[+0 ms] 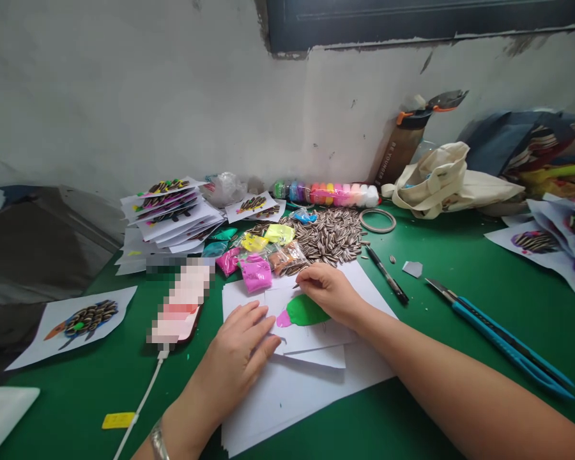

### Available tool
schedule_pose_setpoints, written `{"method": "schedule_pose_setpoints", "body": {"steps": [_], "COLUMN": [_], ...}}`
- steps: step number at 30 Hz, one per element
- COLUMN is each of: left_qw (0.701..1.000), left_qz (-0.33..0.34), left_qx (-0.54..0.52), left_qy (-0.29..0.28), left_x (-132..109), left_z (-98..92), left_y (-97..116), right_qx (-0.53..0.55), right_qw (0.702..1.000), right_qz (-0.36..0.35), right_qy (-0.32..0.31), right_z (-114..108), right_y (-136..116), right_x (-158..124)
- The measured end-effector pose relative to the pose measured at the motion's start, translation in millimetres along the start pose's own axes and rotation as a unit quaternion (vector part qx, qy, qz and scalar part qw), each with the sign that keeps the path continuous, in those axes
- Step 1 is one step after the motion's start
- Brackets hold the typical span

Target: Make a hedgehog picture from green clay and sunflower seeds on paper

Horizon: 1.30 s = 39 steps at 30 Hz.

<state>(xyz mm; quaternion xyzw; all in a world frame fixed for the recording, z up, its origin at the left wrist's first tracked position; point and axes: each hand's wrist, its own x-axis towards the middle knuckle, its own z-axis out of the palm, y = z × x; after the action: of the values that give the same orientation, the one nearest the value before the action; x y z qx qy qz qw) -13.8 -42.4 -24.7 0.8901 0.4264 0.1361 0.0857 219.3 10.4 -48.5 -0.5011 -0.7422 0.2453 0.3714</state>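
My left hand point(244, 345) lies flat with its fingers spread, holding down the left side of a small white sheet point(292, 345). On that sheet is a flattened green clay oval point(306, 311) with a pink clay piece point(283, 319) at its left end. Faint drawn lines show under the oval. My right hand point(326, 291) is pinched just above the green clay; the dark tip of a sunflower seed point(296, 286) sticks out from its fingertips. Beyond the hands lies a heap of striped sunflower seeds point(330, 233), partly behind clay packets such as the magenta one point(255, 273).
Left stand a stack of seed pictures point(172, 217), a phone point(184, 306) with its cable, and a single picture point(81, 322). On the right are a black pen point(387, 275), a blue utility knife point(508, 345) with its blade out, and a tape roll point(377, 220). A bottle point(400, 147) leans against the wall.
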Motion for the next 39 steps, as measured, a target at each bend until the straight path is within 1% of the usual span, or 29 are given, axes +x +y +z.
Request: {"method": "schedule_pose_setpoints", "body": {"steps": [4,7,10,17,26,32,39], "left_qw": [1.000,1.000,0.999,0.997,0.998,0.998,0.998], "left_qz": [-0.009,-0.022,-0.036,-0.055,-0.059,-0.057,-0.057], "left_qx": [0.005,-0.002,-0.013,-0.022,-0.026,-0.018,-0.011], "left_qy": [-0.021,-0.015,-0.010,-0.050,-0.005,-0.014,-0.025], "left_x": [2,1,0,-1,1,2,3], "left_z": [0.8,1.9,3.5,2.5,8.5,8.3,7.2], "left_y": [1,1,1,2,4,4,5], "right_qx": [-0.081,-0.090,-0.087,-0.089,-0.117,-0.124,-0.111], "right_qw": [0.992,0.985,0.984,0.982,0.972,0.970,0.965], "right_qz": [-0.092,-0.135,-0.136,-0.137,-0.170,-0.176,-0.204], "right_qy": [-0.016,-0.055,-0.082,-0.096,-0.111,-0.109,-0.121], "right_z": [2,7,12,16,17,18,16], "right_y": [-13,-26,-32,-25,-21,-22,-20], "right_x": [-7,-15,-19,-21,-22,-21,-18]}}
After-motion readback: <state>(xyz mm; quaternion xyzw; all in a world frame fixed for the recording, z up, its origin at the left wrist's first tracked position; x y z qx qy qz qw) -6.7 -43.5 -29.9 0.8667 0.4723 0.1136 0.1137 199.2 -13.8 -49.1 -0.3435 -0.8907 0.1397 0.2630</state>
